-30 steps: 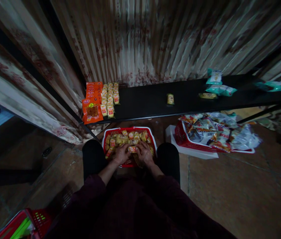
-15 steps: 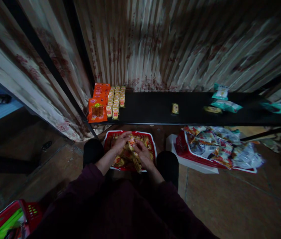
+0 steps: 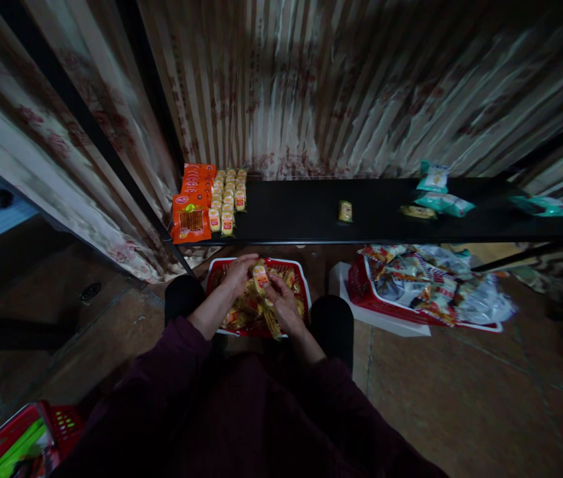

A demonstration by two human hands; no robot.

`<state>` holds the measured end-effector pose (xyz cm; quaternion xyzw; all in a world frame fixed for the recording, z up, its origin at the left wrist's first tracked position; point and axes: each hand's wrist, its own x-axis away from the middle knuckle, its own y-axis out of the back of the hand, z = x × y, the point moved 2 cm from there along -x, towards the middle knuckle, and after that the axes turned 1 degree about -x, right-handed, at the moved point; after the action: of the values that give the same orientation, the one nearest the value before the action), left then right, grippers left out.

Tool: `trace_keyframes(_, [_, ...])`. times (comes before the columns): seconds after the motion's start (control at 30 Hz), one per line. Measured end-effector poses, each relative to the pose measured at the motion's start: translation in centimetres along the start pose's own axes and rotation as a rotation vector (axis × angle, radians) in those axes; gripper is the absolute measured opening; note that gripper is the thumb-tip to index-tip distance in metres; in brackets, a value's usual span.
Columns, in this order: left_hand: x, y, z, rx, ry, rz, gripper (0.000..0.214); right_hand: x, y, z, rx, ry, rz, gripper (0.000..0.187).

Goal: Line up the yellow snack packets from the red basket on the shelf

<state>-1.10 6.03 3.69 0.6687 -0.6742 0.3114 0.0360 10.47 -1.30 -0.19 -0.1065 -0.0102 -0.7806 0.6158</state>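
Note:
A small yellow snack packet (image 3: pixel 260 276) with a red and white label is held up between my two hands. My left hand (image 3: pixel 237 275) is closed with its fingertips at the packet's upper left. From the lower right, my right hand (image 3: pixel 285 304) grips it, the thumb lying along its side. Beneath them stands a red basket with a white rim (image 3: pixel 306 282), between my knees. It holds many similar yellow packets (image 3: pixel 234 318). More packets (image 3: pixel 271 324) hang just below my right hand; whether it holds these too is unclear.
On the black shelf (image 3: pixel 291 212) stand orange snack bags (image 3: pixel 192 216), rows of yellow packets (image 3: pixel 228 199), one lone packet (image 3: pixel 346 211) and teal bags (image 3: pixel 445 204). A second red basket (image 3: pixel 361 285) of bags sits right. Another red basket (image 3: pixel 65 425) is lower left.
The view has shifted slightly. The packet is turned a little more upright between my hands, which stay over the basket.

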Motion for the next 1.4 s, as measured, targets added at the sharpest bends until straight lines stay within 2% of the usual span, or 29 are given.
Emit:
trace_keyframes(0.17, [0.5,0.2,1.3,-0.081,-0.022,-0.085,0.017,-0.4,0.0,-0.1,-0.055,0.001,-0.115,0.049])
trace_keyframes(0.27, [1.7,0.2,2.8,-0.133,-0.062,-0.117,0.018,-0.9,0.2,0.2,-0.032,0.064,-0.173,0.048])
trace_keyframes(0.4, [3.0,-0.5,4.1,-0.173,-0.177,-0.067,0.017,-1.5,0.5,0.5,0.172,0.192,-0.216,0.039])
trace_keyframes(0.53, [3.1,-1.3,4.4,-0.136,-0.202,-0.033,0.019,-1.4,0.6,0.5,0.419,0.297,-0.267,0.035])
trace_keyframes(0.67, [2.8,-1.6,4.3,-0.067,-0.171,-0.048,0.020,-0.9,0.5,0.8,0.487,0.347,-0.228,0.038])
trace_keyframes(0.93, [2.8,-1.5,4.3,0.011,-0.154,-0.026,0.022,0.0,0.1,1.8,0.394,0.323,-0.122,0.039])
trace_keyframes(1.07, [2.8,-1.4,4.1,0.022,-0.165,-0.025,0.026,0.0,0.1,1.9,0.382,0.364,-0.123,0.037])
trace_keyframes(1.23, [2.5,-1.4,4.2,0.074,-0.143,-0.081,0.026,0.1,0.0,2.4,0.365,0.442,-0.136,0.033])
trace_keyframes(1.4, [2.2,-1.2,4.3,0.245,-0.026,-0.057,0.019,0.4,-0.2,2.8,0.337,0.481,-0.140,0.032])
